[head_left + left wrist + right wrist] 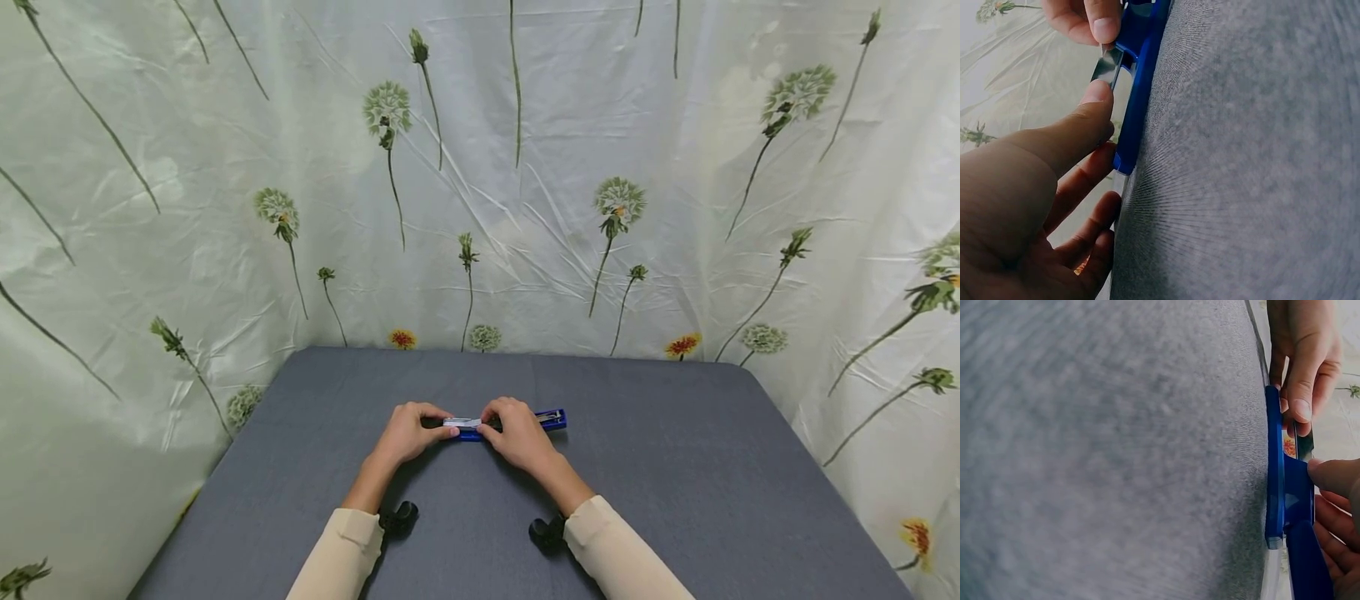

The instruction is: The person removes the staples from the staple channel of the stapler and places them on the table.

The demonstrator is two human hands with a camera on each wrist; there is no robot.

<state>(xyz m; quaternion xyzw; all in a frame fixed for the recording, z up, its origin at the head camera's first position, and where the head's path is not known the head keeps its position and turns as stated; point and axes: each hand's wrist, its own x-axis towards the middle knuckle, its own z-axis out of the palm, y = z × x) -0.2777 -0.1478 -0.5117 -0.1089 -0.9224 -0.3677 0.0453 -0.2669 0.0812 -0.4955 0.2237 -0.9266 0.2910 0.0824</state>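
A blue stapler [556,424] lies on the grey table with its top arm swung back to the right, its inside showing. A silver metal strip [461,422] runs along its magazine, between the two hands. My left hand [408,432] pinches the left end of this strip between thumb and fingers; in the left wrist view the thumb presses on the shiny metal [1107,65] above the blue base [1135,112]. My right hand [519,433] grips the stapler near its hinge, thumb in front by the strip's right end. In the right wrist view its other fingers lie behind the stapler [1299,494].
Grey cloth covers the table [675,467]. A pale curtain [525,208] with printed dandelions stands behind and along both sides. Black wrist-worn devices [399,518] sit below both hands, at the beige sleeve cuffs [356,533].
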